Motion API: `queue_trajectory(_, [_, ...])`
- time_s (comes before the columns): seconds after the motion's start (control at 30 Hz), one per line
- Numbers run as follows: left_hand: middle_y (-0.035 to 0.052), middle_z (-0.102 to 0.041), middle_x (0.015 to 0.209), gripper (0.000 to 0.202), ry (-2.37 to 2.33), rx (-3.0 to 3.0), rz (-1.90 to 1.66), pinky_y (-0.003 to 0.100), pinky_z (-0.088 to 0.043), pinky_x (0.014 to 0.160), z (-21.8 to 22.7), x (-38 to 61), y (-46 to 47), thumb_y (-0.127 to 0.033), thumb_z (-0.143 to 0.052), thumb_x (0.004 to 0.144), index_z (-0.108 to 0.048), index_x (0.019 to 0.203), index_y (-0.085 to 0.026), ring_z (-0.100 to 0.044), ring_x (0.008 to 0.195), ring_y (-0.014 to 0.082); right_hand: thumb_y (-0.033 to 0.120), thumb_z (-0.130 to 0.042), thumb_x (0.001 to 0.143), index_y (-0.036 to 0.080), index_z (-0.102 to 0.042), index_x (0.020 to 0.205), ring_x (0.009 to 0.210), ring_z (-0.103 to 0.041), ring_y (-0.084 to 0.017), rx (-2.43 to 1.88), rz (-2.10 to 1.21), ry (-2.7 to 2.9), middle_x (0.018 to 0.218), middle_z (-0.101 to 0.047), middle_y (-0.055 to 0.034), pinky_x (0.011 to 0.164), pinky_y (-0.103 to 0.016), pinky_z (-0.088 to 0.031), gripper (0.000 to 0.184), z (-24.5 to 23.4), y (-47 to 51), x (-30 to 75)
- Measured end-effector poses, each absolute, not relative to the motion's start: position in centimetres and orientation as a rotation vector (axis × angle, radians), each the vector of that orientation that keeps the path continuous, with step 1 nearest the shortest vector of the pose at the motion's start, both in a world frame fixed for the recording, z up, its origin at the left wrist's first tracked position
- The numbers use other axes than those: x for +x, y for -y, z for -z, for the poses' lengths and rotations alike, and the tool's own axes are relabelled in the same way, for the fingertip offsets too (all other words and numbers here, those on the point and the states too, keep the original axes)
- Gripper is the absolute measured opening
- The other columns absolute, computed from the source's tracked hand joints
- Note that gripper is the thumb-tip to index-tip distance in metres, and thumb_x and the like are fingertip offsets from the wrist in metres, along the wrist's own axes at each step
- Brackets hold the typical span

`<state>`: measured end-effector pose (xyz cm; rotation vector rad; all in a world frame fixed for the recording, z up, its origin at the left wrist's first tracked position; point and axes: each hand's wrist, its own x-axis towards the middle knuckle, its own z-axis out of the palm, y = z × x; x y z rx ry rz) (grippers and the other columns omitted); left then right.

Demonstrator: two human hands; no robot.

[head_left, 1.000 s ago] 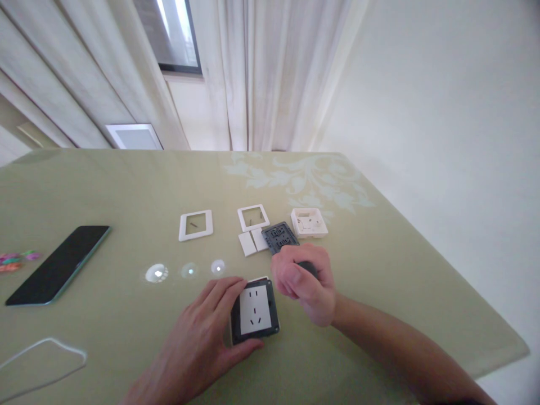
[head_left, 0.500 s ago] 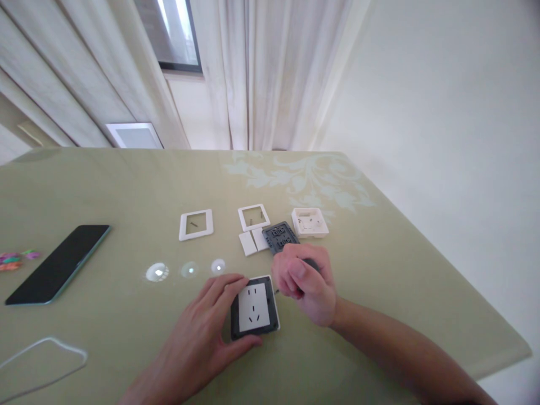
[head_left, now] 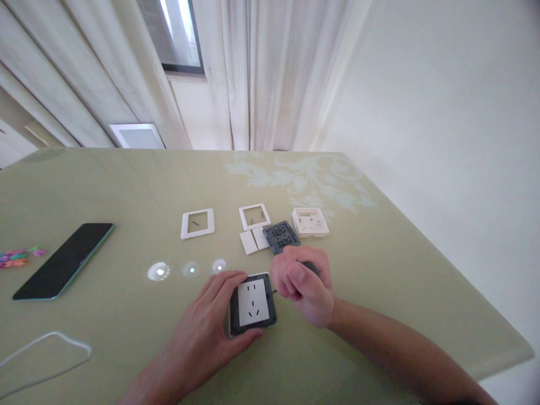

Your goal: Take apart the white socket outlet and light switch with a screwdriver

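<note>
A wall socket [head_left: 253,302] with a white face and dark grey surround lies near the front of the table. My left hand [head_left: 206,323] is closed around its left side, thumb along the near edge and fingers at the far corner. In a fist, my right hand [head_left: 304,285] holds a screwdriver [head_left: 311,266]; part of its dark handle shows above the fist. Its thin shaft points left and meets the socket's right edge. Beyond the fist is a dark grey switch frame [head_left: 282,236], partly covered by my hand.
White cover frames [head_left: 198,223] [head_left: 254,216] lie farther back with screws inside them. Two white switch plates [head_left: 255,241] touch the grey frame. A white mounting box [head_left: 310,221] stands to the right. Leftward are a dark phone [head_left: 63,261], colourful small pieces [head_left: 17,259] and a white cable [head_left: 50,334].
The socket has tilted slightly, its right edge lifting a little from a white part beneath. The screwdriver tip stays at that edge, and both hands have barely moved.
</note>
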<state>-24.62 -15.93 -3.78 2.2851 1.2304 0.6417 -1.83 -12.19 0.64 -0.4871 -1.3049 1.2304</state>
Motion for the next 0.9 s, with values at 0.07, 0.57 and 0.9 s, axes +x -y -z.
queue_trajectory(0.07, [0.01,-0.069,0.147,0.073,-1.229,2.278,-0.654,0.059,-0.062,0.112,3.9,-24.6,15.8,-0.037,-0.09,0.088,-0.051,0.15,-0.033,-0.068,0.135,0.0375,0.043,-0.067,0.108,0.022,-0.055,0.064,0.046,-0.041,-0.01,-0.5,-1.226,1.308,0.055,-0.045,0.0048,0.048,-0.027,-0.032,0.05,-0.5,12.2,-1.9])
queue_trajectory(0.57, [0.01,-0.071,0.149,0.078,-1.199,2.222,-0.656,0.056,-0.062,0.113,2.7,-25.1,14.7,-0.047,-0.095,0.083,-0.058,0.15,-0.033,-0.07,0.136,0.0366,0.049,-0.069,0.107,0.022,-0.051,0.062,0.044,-0.034,-0.008,-0.535,-1.198,1.275,0.051,-0.043,0.007,0.045,-0.024,-0.029,0.055,-1.4,11.2,-2.1])
queue_trajectory(0.9, [0.0196,-0.08,0.119,0.036,-1.986,2.331,-0.26,0.057,-0.059,0.103,0.8,-28.8,1.7,-0.021,-0.049,0.105,-0.085,0.11,-0.019,-0.074,0.117,0.0414,0.051,-0.072,0.105,0.021,-0.049,0.059,0.043,-0.032,-0.007,-0.506,-1.174,1.261,0.05,-0.045,0.0066,0.044,-0.023,-0.025,0.06,-2.8,10.9,-1.7])
